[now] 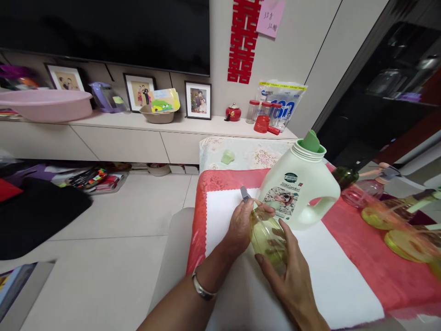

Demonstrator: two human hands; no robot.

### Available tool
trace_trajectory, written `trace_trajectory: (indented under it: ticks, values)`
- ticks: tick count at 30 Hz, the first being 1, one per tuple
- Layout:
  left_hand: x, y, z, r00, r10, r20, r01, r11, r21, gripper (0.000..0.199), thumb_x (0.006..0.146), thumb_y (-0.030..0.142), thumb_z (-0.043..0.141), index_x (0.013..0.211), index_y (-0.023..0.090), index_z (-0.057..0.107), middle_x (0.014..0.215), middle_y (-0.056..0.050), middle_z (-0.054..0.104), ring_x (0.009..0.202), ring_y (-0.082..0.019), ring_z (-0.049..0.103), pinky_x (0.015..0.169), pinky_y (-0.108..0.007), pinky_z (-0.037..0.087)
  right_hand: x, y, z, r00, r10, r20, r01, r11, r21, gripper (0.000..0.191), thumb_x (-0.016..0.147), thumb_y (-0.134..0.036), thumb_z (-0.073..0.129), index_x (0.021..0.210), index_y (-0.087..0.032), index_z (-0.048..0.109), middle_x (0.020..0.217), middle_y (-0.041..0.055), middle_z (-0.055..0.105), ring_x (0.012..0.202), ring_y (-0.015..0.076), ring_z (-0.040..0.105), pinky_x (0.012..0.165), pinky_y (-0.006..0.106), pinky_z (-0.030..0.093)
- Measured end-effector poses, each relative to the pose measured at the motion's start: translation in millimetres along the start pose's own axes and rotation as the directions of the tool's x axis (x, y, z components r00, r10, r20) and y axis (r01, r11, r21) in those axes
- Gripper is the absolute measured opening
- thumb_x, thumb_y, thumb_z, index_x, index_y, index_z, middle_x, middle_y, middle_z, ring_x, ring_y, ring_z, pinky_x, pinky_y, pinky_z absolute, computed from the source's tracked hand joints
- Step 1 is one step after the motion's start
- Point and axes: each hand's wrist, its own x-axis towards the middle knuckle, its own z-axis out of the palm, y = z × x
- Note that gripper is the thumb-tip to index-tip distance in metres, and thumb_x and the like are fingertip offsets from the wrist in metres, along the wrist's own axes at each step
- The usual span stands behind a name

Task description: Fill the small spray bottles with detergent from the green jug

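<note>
My left hand (pixel 242 221) is closed around the top of a clear yellow-green bottle (pixel 262 235), with a small grey tip (pixel 244 193) sticking out above the thumb. The cap or nozzle under those fingers is partly hidden. Around the bottle's lower body curls my right hand (pixel 292 271), fingers on one side and thumb on the other. The bottle is tilted over the white cloth (pixel 220 211). Just behind it stands a large pale green detergent jug (pixel 319 184), its screw neck showing a green spout (pixel 311 141).
A red cover (pixel 358 234) lies under the white cloth. At right stand a pink bottle (pixel 363 193) and blurred yellow bottles (pixel 409 246). A pale green cap-like piece (pixel 228 156) rests on the floral cloth (pixel 213 147). Behind, the cabinet holds jars (pixel 252 112) and picture frames (pixel 198 100).
</note>
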Motion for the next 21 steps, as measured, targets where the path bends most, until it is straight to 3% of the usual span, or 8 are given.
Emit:
trace_trajectory:
  ticks: [6, 10, 13, 17, 21]
  values:
    - [-6, 7, 5.6, 1.0, -0.004, 0.007, 0.004, 0.998, 0.066, 0.032, 0.086, 0.051, 0.061, 0.09, 0.02, 0.06, 0.085, -0.007, 0.075, 0.08, -0.023, 0.07, 0.077, -0.033, 0.053, -6, 4, 1, 0.996, 0.068, 0.049, -0.077, 0.976, 0.202, 0.072, 0.094, -0.052, 0.059, 0.152, -0.02, 0.03, 0.142, 0.0074, 0.042, 0.126, 0.0199, 0.049, 0.104, 0.028, 0.048]
    - [-4, 9, 3.6, 0.998, 0.054, 0.026, -0.058, 0.978, 0.199, 0.03, 0.09, 0.049, 0.059, 0.095, 0.02, 0.064, 0.091, -0.007, 0.074, 0.088, -0.023, 0.068, 0.081, -0.032, 0.05, -7, 0, 4, 0.98, 0.174, 0.094, -0.194, 0.943, 0.272, 0.076, 0.095, -0.055, 0.056, 0.155, -0.019, 0.025, 0.148, 0.0076, 0.034, 0.136, 0.0224, 0.038, 0.114, 0.035, 0.039]
    - [0, 15, 0.8, 0.993, 0.121, 0.006, -0.119, 0.962, 0.245, 0.028, 0.09, 0.046, 0.062, 0.098, 0.019, 0.067, 0.096, -0.009, 0.073, 0.093, -0.022, 0.065, 0.085, -0.031, 0.046, -10, 8, 2, 0.985, 0.154, 0.08, -0.17, 0.948, 0.271, 0.072, 0.098, -0.055, 0.054, 0.155, -0.021, 0.027, 0.149, 0.0071, 0.032, 0.137, 0.0228, 0.036, 0.111, 0.035, 0.042]
    - [2, 42, 1.0, 0.981, 0.167, -0.101, -0.132, 0.948, 0.289, 0.034, 0.08, 0.044, 0.074, 0.105, 0.021, 0.07, 0.102, -0.006, 0.071, 0.092, -0.02, 0.063, 0.084, -0.028, 0.045, -20, 30, -11, 0.997, 0.073, -0.021, -0.064, 0.952, 0.301, 0.056, 0.099, -0.046, 0.058, 0.147, -0.024, 0.039, 0.139, 0.0063, 0.044, 0.114, 0.0164, 0.055, 0.089, 0.023, 0.052]
    - [12, 81, 0.1, 0.956, 0.278, -0.099, -0.188, 0.833, 0.52, 0.032, 0.077, 0.041, 0.076, 0.103, 0.023, 0.074, 0.109, -0.003, 0.07, 0.094, -0.019, 0.063, 0.082, -0.026, 0.045, -32, 38, -22, 0.948, 0.276, -0.156, -0.209, 0.914, 0.347, 0.054, 0.094, -0.054, 0.062, 0.135, -0.02, 0.054, 0.118, 0.0069, 0.056, 0.1, 0.017, 0.058, 0.087, 0.024, 0.05]
